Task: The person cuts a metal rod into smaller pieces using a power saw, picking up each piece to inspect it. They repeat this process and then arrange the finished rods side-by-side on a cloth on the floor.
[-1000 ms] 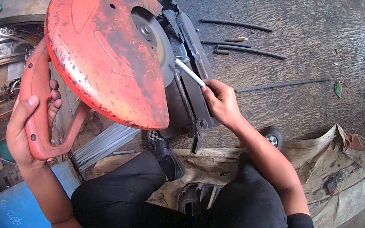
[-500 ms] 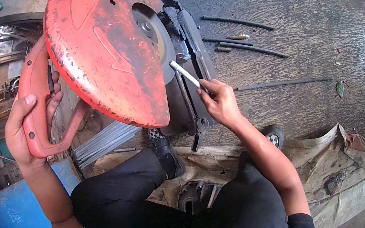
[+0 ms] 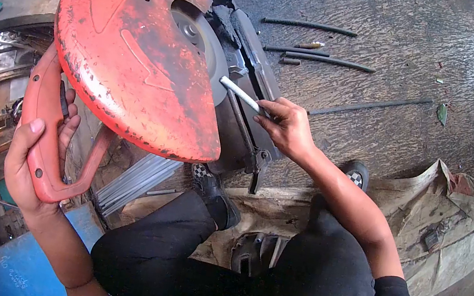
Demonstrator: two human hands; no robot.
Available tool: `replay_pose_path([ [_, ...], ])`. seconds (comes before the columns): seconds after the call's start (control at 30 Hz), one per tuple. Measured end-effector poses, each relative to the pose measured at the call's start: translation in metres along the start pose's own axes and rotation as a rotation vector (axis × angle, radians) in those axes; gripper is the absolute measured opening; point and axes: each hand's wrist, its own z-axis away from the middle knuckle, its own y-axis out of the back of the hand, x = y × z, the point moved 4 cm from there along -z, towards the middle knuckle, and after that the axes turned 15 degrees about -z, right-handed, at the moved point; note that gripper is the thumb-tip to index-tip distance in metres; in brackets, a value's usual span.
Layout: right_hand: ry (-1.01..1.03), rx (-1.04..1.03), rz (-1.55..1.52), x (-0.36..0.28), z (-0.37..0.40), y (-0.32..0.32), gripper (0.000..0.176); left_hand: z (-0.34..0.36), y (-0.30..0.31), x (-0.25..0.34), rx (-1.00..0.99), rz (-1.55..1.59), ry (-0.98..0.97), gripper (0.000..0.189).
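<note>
A red cut-off saw with a worn, scratched blade guard [image 3: 132,61] fills the left half of the head view. My left hand [image 3: 38,155] is wrapped round its red loop handle [image 3: 45,116], with the fingers near the dark trigger. Below the guard's cut-out, part of the grey cutting disc [image 3: 216,75] shows. My right hand [image 3: 287,128] pinches a short pale metal rod [image 3: 240,94], whose far end is right at the disc's rim. The dark saw base [image 3: 232,141] with a threaded clamp screw [image 3: 241,117] lies beneath the rod.
Several dark rods [image 3: 330,62] lie on the stained floor beyond the saw, and a longer rod [image 3: 375,106] lies to the right. A bundle of grey rods [image 3: 137,184] rests below the guard. A crumpled tarp [image 3: 400,219] spreads at right. A blue panel [image 3: 30,258] is at lower left.
The saw's guard and handle have shifted very slightly left and up in view, with my left hand on the handle. My right hand holds the rod at nearly the same spot.
</note>
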Motion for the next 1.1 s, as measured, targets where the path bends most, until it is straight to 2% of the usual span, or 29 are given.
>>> replay_pose_path([
  [0.17,-0.065,0.005,-0.021,0.008,0.001,-0.004,0.031,0.0,-0.001,0.0,0.006,0.011,0.001,0.058],
  [0.23,-0.106,-0.019,-0.194,0.015,0.0,-0.007,0.03,-0.001,0.002,0.0,-0.021,-0.007,0.004,0.058],
  [0.3,-0.482,-0.177,-0.479,0.026,-0.004,-0.002,0.034,-0.002,0.007,-0.001,-0.004,-0.057,0.026,0.057],
  [0.37,-0.422,-0.146,-0.369,0.011,-0.011,0.002,0.035,-0.002,0.008,-0.001,-0.011,-0.05,0.02,0.057],
  [0.47,-0.206,-0.153,-0.028,-0.011,-0.028,0.016,0.035,0.0,0.0,0.0,-0.008,-0.017,0.011,0.057],
  [0.5,-0.134,-0.092,-0.048,-0.01,-0.034,0.021,0.034,0.001,-0.003,0.001,0.003,0.008,0.004,0.058],
  [0.57,-0.163,-0.031,-0.087,-0.012,-0.04,0.031,0.033,0.0,-0.002,0.0,-0.004,0.032,0.017,0.058],
  [0.63,-0.095,0.008,-0.127,-0.019,-0.044,0.032,0.032,0.001,-0.001,-0.001,-0.008,0.058,0.025,0.059],
  [0.83,-0.162,-0.201,0.32,-0.053,-0.063,0.04,0.027,0.001,0.002,-0.001,-0.012,0.05,0.023,0.059],
  [0.93,-0.102,-0.282,0.453,-0.049,-0.066,0.04,0.025,0.0,0.001,0.0,-0.02,0.043,0.004,0.058],
  [1.1,-0.082,-0.355,0.459,-0.048,-0.072,0.036,0.024,0.001,0.0,0.0,-0.002,0.025,-0.001,0.059],
])
